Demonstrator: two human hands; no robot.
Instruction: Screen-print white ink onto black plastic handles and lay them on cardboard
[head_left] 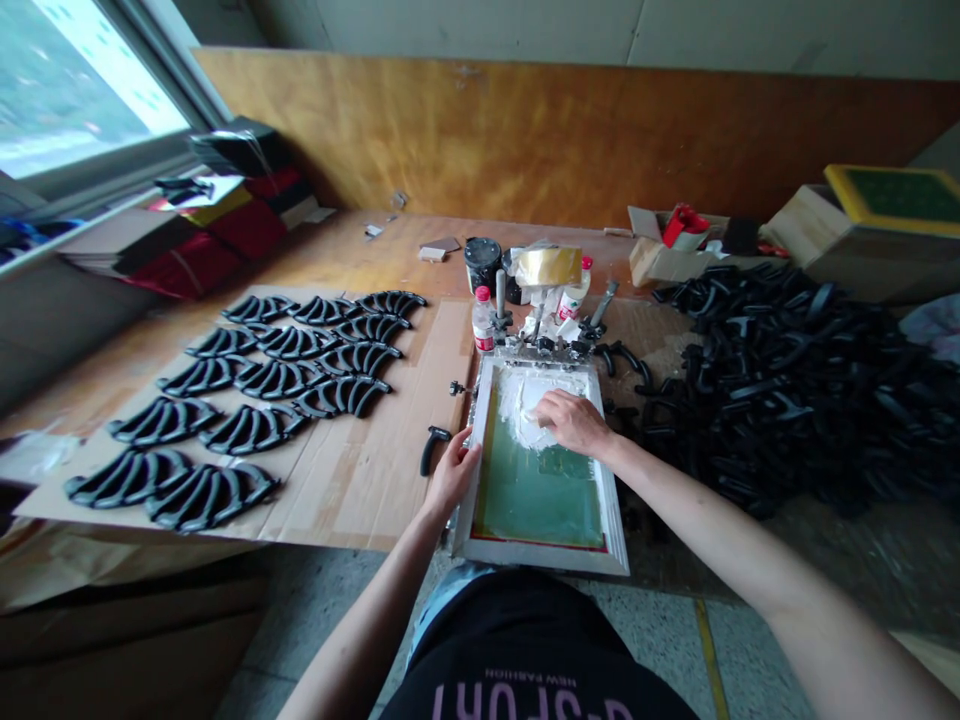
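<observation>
A screen printing frame [612, 500] with a green mesh lies in front of me, with white paste [517, 405] smeared over its far half. My right hand [574, 420] is above the paste, fingers pinched together; whatever they hold is hidden beneath them. At the frame's left edge is my left hand [455, 468], its thumb at the rim and its fingers along the side, closed on that edge. Just left of it a single black curved handle [433, 450] lies on the cardboard. A metal clamp fixture [536, 352] joins the frame's far end.
Rows of black handles [270, 375] cover the cardboard [352, 470] at left. A large heap of black handles [780, 380] lies at right. Behind the fixture stand a red-capped bottle [483, 322] and a dark tub [481, 262]. Cardboard boxes [817, 240] sit at the back right.
</observation>
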